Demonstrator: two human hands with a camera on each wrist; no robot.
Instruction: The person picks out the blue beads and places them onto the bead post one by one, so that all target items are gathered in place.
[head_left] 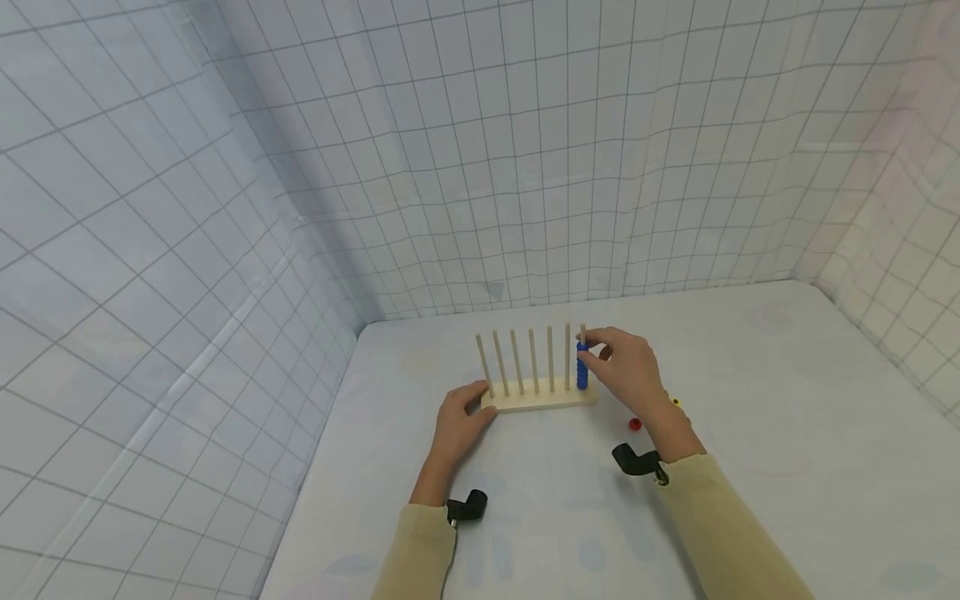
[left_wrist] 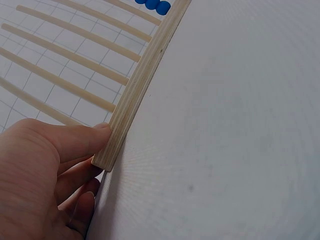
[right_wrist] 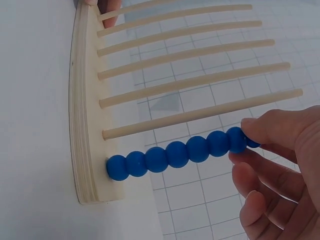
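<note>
A wooden base (head_left: 536,403) with a row of upright wooden pegs stands on the table. Blue beads (right_wrist: 176,154) are stacked on the rightmost peg, while the other pegs (right_wrist: 200,114) are bare. My right hand (head_left: 628,367) is at the top of this stack, thumb and fingers pinching the uppermost blue bead (right_wrist: 253,143), which they partly hide. At the opposite end, my left hand (head_left: 456,423) grips the base, thumb on its front edge and fingers behind it, as the left wrist view shows.
A red bead (head_left: 635,424) lies on the table near my right wrist. Partly hidden behind that wrist is a yellow bead (head_left: 677,402). Grid-patterned cloth walls (head_left: 525,208) rise behind and on both sides of the white table (head_left: 540,517).
</note>
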